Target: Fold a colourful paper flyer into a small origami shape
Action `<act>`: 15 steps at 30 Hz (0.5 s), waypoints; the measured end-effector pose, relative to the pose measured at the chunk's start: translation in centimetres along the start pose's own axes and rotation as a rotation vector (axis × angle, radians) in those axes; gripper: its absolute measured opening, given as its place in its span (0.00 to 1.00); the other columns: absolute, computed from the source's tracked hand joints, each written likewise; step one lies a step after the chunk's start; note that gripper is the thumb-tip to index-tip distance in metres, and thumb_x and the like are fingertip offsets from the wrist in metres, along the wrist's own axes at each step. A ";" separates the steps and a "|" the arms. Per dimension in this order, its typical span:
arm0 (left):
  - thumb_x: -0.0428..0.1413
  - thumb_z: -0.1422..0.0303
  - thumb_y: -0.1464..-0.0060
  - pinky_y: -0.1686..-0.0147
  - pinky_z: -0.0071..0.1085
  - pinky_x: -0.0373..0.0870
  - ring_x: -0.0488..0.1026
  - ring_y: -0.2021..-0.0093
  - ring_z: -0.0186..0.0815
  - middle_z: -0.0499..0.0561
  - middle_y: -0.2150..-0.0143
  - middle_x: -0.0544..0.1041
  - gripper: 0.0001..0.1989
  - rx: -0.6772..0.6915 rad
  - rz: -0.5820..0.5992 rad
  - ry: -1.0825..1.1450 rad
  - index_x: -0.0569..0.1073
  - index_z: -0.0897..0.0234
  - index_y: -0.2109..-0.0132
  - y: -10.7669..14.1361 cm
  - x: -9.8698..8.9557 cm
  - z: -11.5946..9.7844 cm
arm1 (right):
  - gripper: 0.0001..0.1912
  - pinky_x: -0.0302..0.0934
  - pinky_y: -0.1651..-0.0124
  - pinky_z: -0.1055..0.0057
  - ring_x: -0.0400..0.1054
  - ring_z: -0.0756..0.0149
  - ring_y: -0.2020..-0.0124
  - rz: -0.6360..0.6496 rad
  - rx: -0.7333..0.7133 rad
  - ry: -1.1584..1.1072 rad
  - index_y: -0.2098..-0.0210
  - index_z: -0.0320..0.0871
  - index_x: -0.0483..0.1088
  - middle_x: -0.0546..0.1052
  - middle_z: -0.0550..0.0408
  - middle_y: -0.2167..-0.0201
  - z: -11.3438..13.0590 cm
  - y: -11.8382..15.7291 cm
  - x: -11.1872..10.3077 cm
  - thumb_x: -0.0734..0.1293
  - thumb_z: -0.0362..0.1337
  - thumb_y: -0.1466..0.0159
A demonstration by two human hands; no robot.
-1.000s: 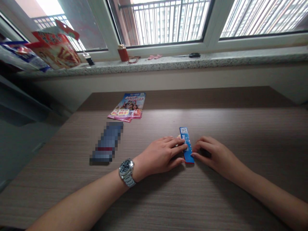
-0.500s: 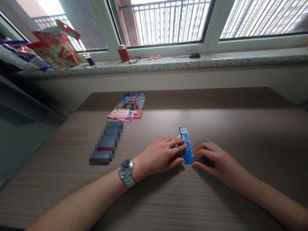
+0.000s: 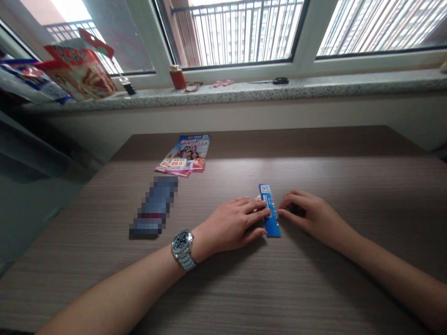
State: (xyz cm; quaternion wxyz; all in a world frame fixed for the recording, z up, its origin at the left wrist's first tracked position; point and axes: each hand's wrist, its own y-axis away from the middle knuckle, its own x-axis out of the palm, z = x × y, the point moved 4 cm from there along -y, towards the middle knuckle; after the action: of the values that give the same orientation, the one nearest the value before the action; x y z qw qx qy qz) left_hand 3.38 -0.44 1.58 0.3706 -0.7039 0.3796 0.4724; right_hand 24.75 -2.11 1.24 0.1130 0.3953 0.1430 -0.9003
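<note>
A blue leaflet (image 3: 271,223), folded into a narrow strip with a QR code at its far end, lies on the table. My left hand (image 3: 240,221) is flat and open, its fingertips resting on the strip's left side and covering part of it. A pale, printed bit of paper shows beneath those fingers. At the strip's right edge, my right hand (image 3: 305,214) has its fingers curled and the thumb tip close to the index tip, pinching at the fold. Whether paper lies between the tips is hard to see.
Several colourful flyers (image 3: 188,153) lie at the table's back left. Nearer me is a dark blurred-out rectangular object (image 3: 155,207). The granite windowsill (image 3: 244,95) holds scissors (image 3: 280,81), a red container (image 3: 177,78) and snack bags (image 3: 82,72).
My right hand has slid away from me along the strip's right edge, from its near corner to about its middle. My left hand stays on the strip.
</note>
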 end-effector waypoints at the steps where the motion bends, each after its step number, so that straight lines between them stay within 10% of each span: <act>1: 0.49 0.57 0.30 0.32 0.46 0.61 0.67 0.34 0.45 0.55 0.31 0.66 0.24 0.001 -0.003 0.001 0.65 0.59 0.32 0.0 0.0 0.0 | 0.06 0.65 0.62 0.65 0.70 0.62 0.66 -0.001 0.007 0.002 0.66 0.46 0.74 0.75 0.53 0.66 -0.2 -0.3 0.1 0.67 0.37 0.32; 15: 0.50 0.57 0.30 0.32 0.47 0.62 0.69 0.35 0.45 0.56 0.32 0.67 0.24 0.008 -0.017 -0.003 0.66 0.59 0.33 0.0 -0.2 -0.1 | 0.05 0.66 0.63 0.66 0.70 0.62 0.67 -0.064 0.010 0.053 0.68 0.46 0.74 0.74 0.53 0.66 -0.8 -2.1 0.4 0.69 0.37 0.34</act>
State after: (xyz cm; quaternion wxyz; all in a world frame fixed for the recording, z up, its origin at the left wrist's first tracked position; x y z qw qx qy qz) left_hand 3.35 -0.53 1.81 0.3779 -0.7050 0.3749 0.4686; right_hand 24.34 0.05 0.75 0.0784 0.4147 0.1540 -0.8934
